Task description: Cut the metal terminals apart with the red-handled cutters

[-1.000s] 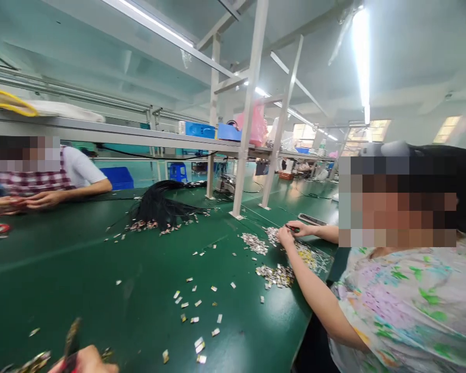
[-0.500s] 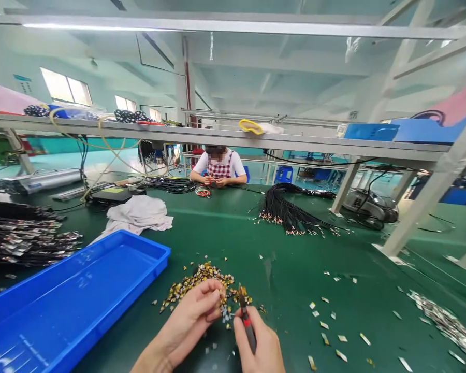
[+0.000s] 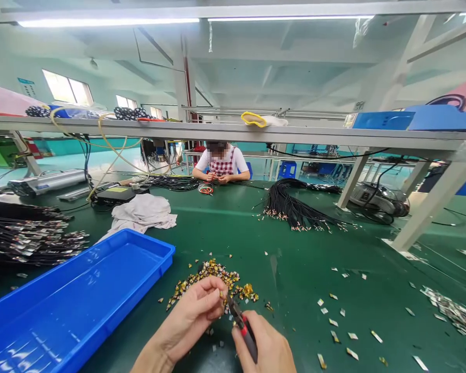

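Observation:
My left hand (image 3: pixel 196 313) is closed in a pinch. A tiny yellowish piece (image 3: pixel 221 293) shows at its fingertips, too small to make out well. My right hand (image 3: pixel 262 344) is wrapped round a pair of cutting pliers (image 3: pixel 243 327) with red and black handles. The pliers' dark jaws lie right at the left fingertips; whether they touch the piece I cannot tell. Just behind and partly under both hands spreads a pile of small yellow and silvery pieces (image 3: pixel 213 270).
A blue tray (image 3: pixel 101 331) stands at the left, near a white cloth (image 3: pixel 142 212) and bundled black cables (image 3: pixel 27 233). More black cables (image 3: pixel 291 204) lie farther back. Flat metal strips (image 3: pixel 452 311) are scattered at the right. A co-worker (image 3: pixel 221 166) sits opposite, below a shelf (image 3: pixel 217 130).
The pliers have tilted left, and their jaws have come from beside the left hand to its fingertips. My left hand keeps its pinch. The view has shifted slightly.

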The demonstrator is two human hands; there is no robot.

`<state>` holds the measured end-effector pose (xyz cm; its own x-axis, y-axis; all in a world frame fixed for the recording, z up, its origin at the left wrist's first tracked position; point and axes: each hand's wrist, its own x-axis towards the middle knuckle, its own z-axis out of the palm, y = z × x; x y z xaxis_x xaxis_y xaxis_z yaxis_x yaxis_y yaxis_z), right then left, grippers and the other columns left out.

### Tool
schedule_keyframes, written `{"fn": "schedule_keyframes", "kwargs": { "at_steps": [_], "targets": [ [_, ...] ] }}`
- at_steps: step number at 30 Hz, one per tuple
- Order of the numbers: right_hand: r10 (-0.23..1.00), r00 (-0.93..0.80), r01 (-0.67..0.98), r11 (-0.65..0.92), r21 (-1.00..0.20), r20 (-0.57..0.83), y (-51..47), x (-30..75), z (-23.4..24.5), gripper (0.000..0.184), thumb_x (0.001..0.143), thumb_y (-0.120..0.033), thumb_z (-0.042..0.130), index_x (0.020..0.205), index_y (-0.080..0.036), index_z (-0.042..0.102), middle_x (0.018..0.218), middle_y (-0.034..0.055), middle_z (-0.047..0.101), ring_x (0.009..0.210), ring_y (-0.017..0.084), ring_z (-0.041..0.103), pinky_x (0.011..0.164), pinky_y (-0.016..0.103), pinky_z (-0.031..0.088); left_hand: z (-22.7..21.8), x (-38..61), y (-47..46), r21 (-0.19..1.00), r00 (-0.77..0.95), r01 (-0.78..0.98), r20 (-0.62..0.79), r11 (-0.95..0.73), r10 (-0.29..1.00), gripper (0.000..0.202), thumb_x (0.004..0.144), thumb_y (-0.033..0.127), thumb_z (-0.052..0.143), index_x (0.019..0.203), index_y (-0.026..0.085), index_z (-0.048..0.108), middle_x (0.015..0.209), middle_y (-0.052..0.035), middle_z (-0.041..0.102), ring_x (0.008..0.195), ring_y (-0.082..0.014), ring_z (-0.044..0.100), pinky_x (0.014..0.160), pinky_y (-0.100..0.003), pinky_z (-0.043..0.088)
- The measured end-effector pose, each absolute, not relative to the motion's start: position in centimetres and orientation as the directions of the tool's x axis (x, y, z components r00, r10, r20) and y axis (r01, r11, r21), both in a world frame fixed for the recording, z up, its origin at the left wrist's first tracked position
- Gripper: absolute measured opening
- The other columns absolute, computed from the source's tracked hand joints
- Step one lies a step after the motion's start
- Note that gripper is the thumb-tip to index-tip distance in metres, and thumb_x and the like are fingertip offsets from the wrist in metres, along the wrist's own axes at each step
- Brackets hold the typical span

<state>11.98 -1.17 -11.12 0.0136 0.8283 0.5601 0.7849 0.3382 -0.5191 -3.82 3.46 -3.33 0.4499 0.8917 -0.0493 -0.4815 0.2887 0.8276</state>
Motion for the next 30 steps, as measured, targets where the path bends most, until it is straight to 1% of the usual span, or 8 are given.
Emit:
{"fn": "schedule_keyframes", "kwargs": {
  "at_steps": [3, 6, 12, 19, 22, 24, 28, 30],
  "targets": [
    [0.823, -0.007, 0.802, 0.344, -0.488, 0.568, -1.31, 11.91, -11.00, 0.055, 0.095, -0.059, 0.016, 0.087, -0.025, 0.058, 0.067, 0.0027, 0.063, 0.058, 0.020, 0.064, 0.054, 0.026, 0.044, -3.35, -3.91, 3.54, 0.820, 0.458, -0.499, -0.024, 0.280, 0.889, 0.011, 0.075, 0.022, 0.073, 0.079, 0.013, 0.066, 0.079, -0.0012, 0.053, 0.056, -0.0047, 0.030, 0.051, -0.019, 0.025],
    [0.809, -0.019, 0.818, 0.350, -0.456, 0.588, -1.42, 11.87, -10.77, 0.052, 0.096, -0.057, 0.017, 0.088, -0.025, 0.058, 0.067, 0.0028, 0.062, 0.058, 0.020, 0.063, 0.053, 0.027, 0.044, -3.43, -4.02, 3.50, 0.818, 0.468, -0.494, -0.034, 0.293, 0.883, 0.012, 0.075, 0.023, 0.073, 0.078, 0.014, 0.066, 0.078, -0.0009, 0.052, 0.056, -0.0050, 0.029, 0.052, -0.020, 0.025],
    [0.775, -0.033, 0.855, 0.349, -0.383, 0.631, -1.53, 11.79, -10.50, 0.052, 0.097, -0.054, 0.015, 0.090, -0.024, 0.057, 0.068, 0.0034, 0.061, 0.058, 0.020, 0.062, 0.055, 0.028, 0.043, -3.41, -4.06, 3.32, 0.854, 0.478, -0.432, -0.056, 0.290, 0.877, 0.019, 0.073, 0.029, 0.075, 0.075, 0.014, 0.063, 0.070, 0.0010, 0.046, 0.057, -0.0066, 0.028, 0.053, -0.020, 0.026],
    [0.730, -0.081, 0.878, 0.375, -0.299, 0.678, -1.56, 12.08, -10.28, 0.047, 0.098, -0.049, 0.018, 0.093, -0.024, 0.057, 0.068, 0.0025, 0.060, 0.057, 0.019, 0.061, 0.054, 0.027, 0.041, -3.20, -4.36, 3.51, 0.898, 0.484, -0.368, -0.035, 0.240, 0.875, 0.022, 0.072, 0.031, 0.075, 0.072, 0.015, 0.060, 0.072, 0.0006, 0.047, 0.063, -0.0093, 0.035, 0.058, -0.021, 0.031],
    [0.726, -0.091, 0.869, 0.392, -0.301, 0.682, -1.56, 12.18, -10.32, 0.046, 0.098, -0.051, 0.021, 0.095, -0.024, 0.058, 0.068, 0.0020, 0.061, 0.057, 0.018, 0.061, 0.054, 0.025, 0.041, -3.20, -4.48, 3.54, 0.901, 0.478, -0.369, -0.027, 0.229, 0.878, 0.022, 0.071, 0.032, 0.076, 0.072, 0.016, 0.061, 0.074, 0.0002, 0.049, 0.066, -0.0105, 0.038, 0.061, -0.022, 0.033],
    [0.739, -0.099, 0.864, 0.396, -0.311, 0.666, -1.54, 12.20, -10.35, 0.048, 0.098, -0.053, 0.021, 0.095, -0.024, 0.059, 0.067, 0.0018, 0.062, 0.057, 0.018, 0.061, 0.054, 0.025, 0.041, -3.15, -4.49, 3.54, 0.902, 0.471, -0.371, -0.021, 0.219, 0.882, 0.024, 0.069, 0.033, 0.077, 0.072, 0.016, 0.061, 0.073, 0.0002, 0.049, 0.065, -0.0109, 0.038, 0.061, -0.022, 0.033],
    [0.767, -0.129, 0.860, 0.402, -0.314, 0.629, -1.43, 12.19, -10.32, 0.055, 0.097, -0.054, 0.014, 0.092, -0.024, 0.060, 0.066, 0.0022, 0.062, 0.056, 0.019, 0.062, 0.053, 0.027, 0.042, -2.93, -4.45, 3.57, 0.921, 0.447, -0.343, -0.013, 0.185, 0.894, 0.025, 0.068, 0.035, 0.078, 0.070, 0.017, 0.061, 0.072, 0.0002, 0.049, 0.065, -0.0114, 0.038, 0.061, -0.023, 0.032],
    [0.771, -0.141, 0.857, 0.409, -0.312, 0.621, -1.33, 12.19, -10.39, 0.057, 0.097, -0.054, 0.012, 0.093, -0.023, 0.059, 0.065, 0.0023, 0.063, 0.055, 0.019, 0.062, 0.052, 0.027, 0.042, -2.81, -4.46, 3.55, 0.932, 0.435, -0.322, -0.007, 0.163, 0.900, 0.026, 0.068, 0.037, 0.077, 0.068, 0.016, 0.061, 0.072, 0.0001, 0.048, 0.066, -0.0117, 0.038, 0.061, -0.023, 0.031]
  ]
}}
